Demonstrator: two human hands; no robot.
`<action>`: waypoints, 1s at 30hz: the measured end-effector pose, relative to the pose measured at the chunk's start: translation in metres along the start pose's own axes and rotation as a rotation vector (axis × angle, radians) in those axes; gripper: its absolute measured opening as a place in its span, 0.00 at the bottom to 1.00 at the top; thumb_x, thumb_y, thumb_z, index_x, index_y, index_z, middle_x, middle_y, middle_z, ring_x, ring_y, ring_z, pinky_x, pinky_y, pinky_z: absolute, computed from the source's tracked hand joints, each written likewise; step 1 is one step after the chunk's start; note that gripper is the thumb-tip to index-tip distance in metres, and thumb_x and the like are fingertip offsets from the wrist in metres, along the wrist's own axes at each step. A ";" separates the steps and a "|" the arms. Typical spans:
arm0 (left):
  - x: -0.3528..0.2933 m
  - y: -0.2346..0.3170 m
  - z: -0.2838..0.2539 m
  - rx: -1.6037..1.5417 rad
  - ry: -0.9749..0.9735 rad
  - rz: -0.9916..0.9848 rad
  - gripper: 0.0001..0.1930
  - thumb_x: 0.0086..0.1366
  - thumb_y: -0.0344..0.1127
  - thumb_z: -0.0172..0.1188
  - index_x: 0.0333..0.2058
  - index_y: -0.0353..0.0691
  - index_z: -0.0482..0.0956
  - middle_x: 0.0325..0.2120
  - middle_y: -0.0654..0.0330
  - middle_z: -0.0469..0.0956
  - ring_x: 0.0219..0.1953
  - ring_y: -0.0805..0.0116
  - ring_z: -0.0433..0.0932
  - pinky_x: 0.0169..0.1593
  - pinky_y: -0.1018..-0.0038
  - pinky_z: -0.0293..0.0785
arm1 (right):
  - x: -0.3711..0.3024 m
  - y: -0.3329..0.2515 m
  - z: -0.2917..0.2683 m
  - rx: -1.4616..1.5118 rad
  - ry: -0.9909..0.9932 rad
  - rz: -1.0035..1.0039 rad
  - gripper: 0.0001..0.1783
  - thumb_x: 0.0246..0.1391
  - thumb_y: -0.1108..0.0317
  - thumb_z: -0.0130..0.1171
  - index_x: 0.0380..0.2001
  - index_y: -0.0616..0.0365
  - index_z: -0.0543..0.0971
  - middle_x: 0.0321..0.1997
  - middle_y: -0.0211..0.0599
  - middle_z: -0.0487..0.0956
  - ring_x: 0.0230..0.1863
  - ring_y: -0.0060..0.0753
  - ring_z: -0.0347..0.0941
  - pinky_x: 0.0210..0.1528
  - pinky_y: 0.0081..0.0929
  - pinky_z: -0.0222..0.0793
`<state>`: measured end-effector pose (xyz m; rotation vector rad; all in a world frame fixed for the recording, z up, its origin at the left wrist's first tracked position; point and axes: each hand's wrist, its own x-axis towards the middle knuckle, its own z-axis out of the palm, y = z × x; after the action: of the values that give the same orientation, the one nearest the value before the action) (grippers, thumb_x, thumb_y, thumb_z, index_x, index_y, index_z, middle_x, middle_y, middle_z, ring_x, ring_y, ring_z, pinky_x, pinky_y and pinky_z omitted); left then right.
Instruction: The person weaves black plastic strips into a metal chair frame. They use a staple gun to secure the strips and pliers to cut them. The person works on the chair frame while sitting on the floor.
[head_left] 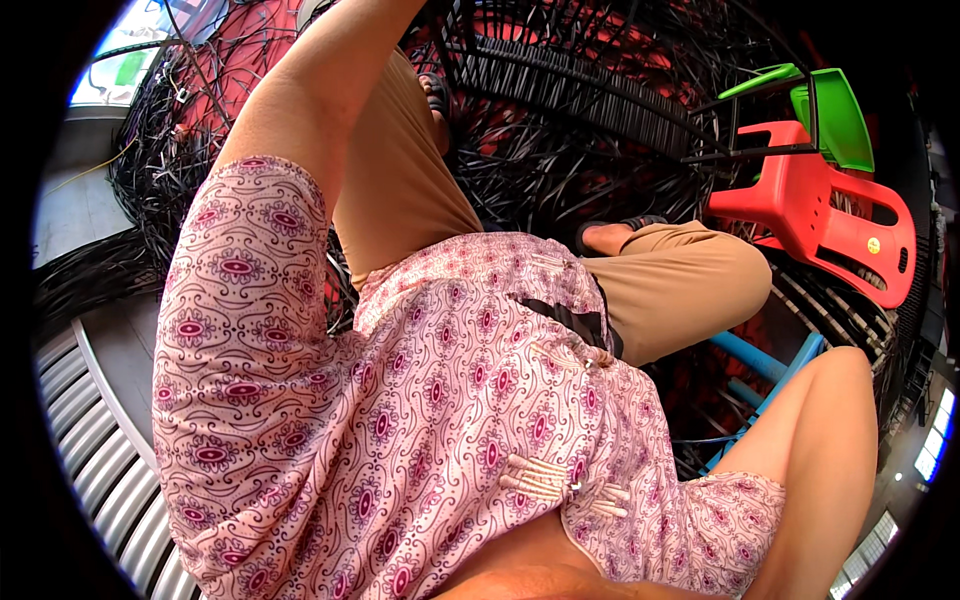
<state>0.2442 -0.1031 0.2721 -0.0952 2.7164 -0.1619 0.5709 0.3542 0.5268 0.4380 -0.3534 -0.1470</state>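
My left arm point(310, 95) reaches up past the top edge of the picture, so the hand itself is out of sight. Nearest to where it leaves the view is a black frame with a row of tightly wound black strips point(570, 85). On the right, my right arm point(815, 440) is bent at the elbow, its forearm folding back toward the lower edge; that hand is hidden too. What either hand holds cannot be seen. Loose black strips point(530, 185) lie in tangles around my sandalled feet and tan trousers point(680, 290).
A small red plastic chair point(790, 195) is at the right, with a green plastic chair point(845, 115) behind it. Blue bars point(765, 360) stand beside my right knee. Heaped black strips point(160, 165) and a ribbed metal shutter point(95, 450) are at the left.
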 end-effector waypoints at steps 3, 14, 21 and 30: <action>0.002 0.002 -0.001 -0.102 -0.072 -0.057 0.19 0.62 0.52 0.58 0.31 0.43 0.89 0.27 0.59 0.86 0.29 0.65 0.85 0.35 0.64 0.81 | 0.003 0.004 0.001 -0.040 -0.002 -0.018 0.27 0.71 0.54 0.39 0.62 0.61 0.70 0.67 0.52 0.65 0.67 0.44 0.55 0.66 0.54 0.51; 0.006 -0.001 0.003 -0.140 -0.020 -0.116 0.17 0.59 0.50 0.61 0.30 0.43 0.89 0.27 0.60 0.86 0.29 0.65 0.86 0.35 0.66 0.82 | 0.010 0.013 -0.001 -0.179 0.006 -0.093 0.25 0.70 0.56 0.41 0.61 0.61 0.71 0.64 0.53 0.68 0.64 0.43 0.58 0.64 0.52 0.53; 0.010 -0.006 0.010 -0.184 -0.003 -0.100 0.18 0.59 0.51 0.62 0.30 0.42 0.88 0.25 0.61 0.85 0.28 0.68 0.85 0.32 0.67 0.81 | 0.027 0.046 -0.007 -0.294 -0.014 -0.188 0.25 0.70 0.57 0.41 0.60 0.61 0.72 0.62 0.54 0.69 0.62 0.42 0.59 0.63 0.51 0.55; 0.005 -0.011 0.024 -0.068 0.049 -0.034 0.20 0.60 0.54 0.61 0.26 0.43 0.87 0.21 0.60 0.84 0.24 0.66 0.83 0.30 0.65 0.79 | 0.078 0.129 0.004 -0.604 -0.037 -0.546 0.24 0.69 0.58 0.42 0.58 0.62 0.73 0.60 0.55 0.72 0.60 0.41 0.61 0.61 0.50 0.57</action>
<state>0.2495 -0.1172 0.2499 -0.1592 2.7704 -0.0826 0.6502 0.4519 0.6100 -0.0786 -0.2029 -0.7722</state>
